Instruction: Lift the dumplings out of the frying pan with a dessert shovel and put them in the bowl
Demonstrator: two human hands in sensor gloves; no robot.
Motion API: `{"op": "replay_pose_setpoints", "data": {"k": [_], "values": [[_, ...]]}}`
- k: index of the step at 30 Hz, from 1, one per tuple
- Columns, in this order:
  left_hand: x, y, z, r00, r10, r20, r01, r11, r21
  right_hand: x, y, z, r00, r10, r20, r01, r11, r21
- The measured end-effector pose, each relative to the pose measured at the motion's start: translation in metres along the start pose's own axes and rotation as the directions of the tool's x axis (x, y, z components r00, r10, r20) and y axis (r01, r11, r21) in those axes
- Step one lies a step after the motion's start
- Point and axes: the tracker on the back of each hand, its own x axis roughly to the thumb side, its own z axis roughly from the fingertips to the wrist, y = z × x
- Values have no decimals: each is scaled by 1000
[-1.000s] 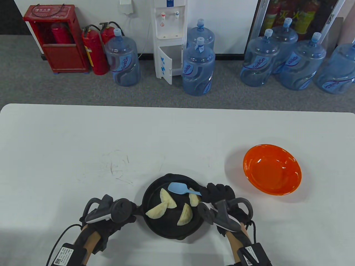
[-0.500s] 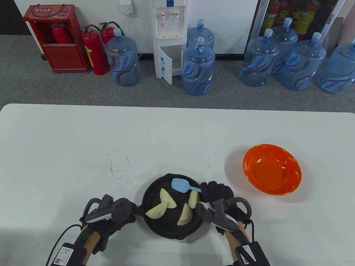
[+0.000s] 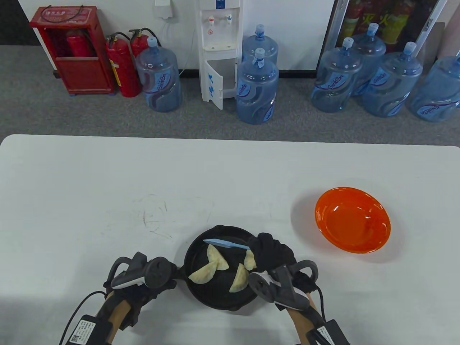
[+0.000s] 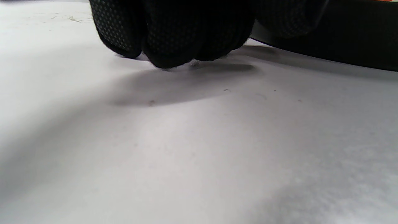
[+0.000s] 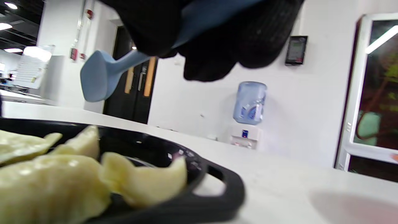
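Note:
A black frying pan (image 3: 215, 300) near the table's front edge holds several pale dumplings (image 3: 217, 257). My right hand (image 3: 267, 248) grips the handle of a light blue dessert shovel (image 3: 222, 243). Its blade is turned edge-on over the far part of the pan, just above the far-left dumpling. In the right wrist view the shovel (image 5: 99, 76) hangs above the dumplings (image 5: 140, 183) and the pan's rim (image 5: 214, 193). My left hand (image 3: 165, 279) is at the pan's left side, fingers (image 4: 174, 37) curled round its handle and resting on the table. An orange bowl (image 3: 353, 220) stands empty to the right.
The white table (image 3: 107, 201) stretches far and left of the pan, with faint scuff marks (image 3: 154, 215). Beyond the far edge, on the floor, stand water bottles (image 3: 257, 90), a dispenser (image 3: 219, 54) and fire extinguishers (image 3: 122, 68).
My right hand has rolled and moved slightly left, turning the shovel blade from flat to edge-on and bringing it down by the far-left dumpling. Left hand, pan and bowl have not moved.

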Motion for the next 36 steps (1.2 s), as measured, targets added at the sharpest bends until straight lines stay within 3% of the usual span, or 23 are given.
{"op": "replay_pose_setpoints", "data": {"k": [6, 13, 30, 36], "values": [[0, 0, 0, 1000, -2, 0, 2, 1000, -1, 25, 4, 2, 995, 52, 83, -49, 998, -35], [0, 0, 0, 1000, -2, 0, 2, 1000, -1, 32, 11, 2, 986, 118, 117, -115, 993, -26], [1, 0, 0, 1000, -2, -1, 2, 1000, -7, 28, 5, 10, 979, 44, 201, -44, 999, -2], [1, 0, -1, 1000, 9, -7, -10, 1000, -18, 24, 1, 13, 971, -19, 237, 5, 998, 63]]}}
